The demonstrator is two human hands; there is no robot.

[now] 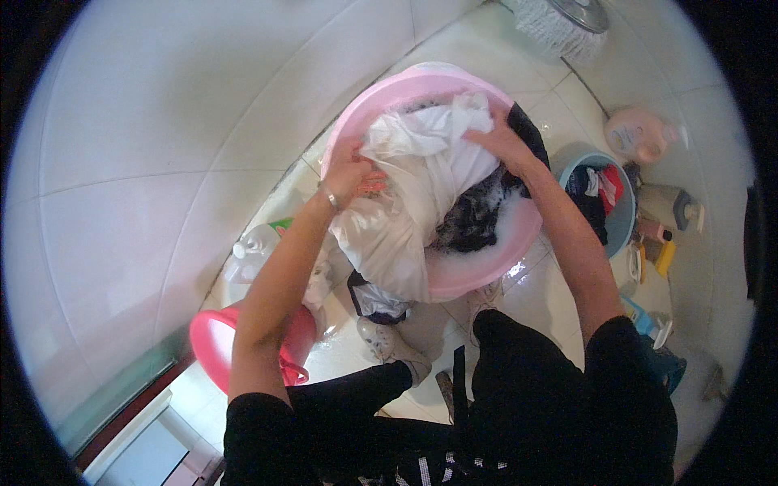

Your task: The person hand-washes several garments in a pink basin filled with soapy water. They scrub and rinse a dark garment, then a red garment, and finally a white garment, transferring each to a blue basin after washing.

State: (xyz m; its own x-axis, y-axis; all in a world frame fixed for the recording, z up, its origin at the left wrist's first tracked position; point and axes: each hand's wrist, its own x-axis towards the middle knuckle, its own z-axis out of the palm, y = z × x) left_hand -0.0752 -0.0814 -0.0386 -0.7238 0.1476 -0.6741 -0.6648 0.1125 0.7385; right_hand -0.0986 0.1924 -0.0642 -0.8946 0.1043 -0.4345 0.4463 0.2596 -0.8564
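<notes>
A large pink plastic basin stands on the floor before me, holding soapy suds and a soaked black garment. Across its left and middle lies a wet white cloth, part of it draped over the near rim. My left hand grips the cloth's left side, beside an orange-red item that I cannot make out well. At the upper right, my right hand lies on the white cloth, its thumb over the fabric; whether the fingers grip it is unclear. Dark fabric hangs over the basin's right rim.
To the right stands a blue tub of clothes, near a pink detergent bottle and several other bottles. A red bucket and a clear plastic jug are on the left. A mop head is at the top. Bunched fabric lies by my shoe.
</notes>
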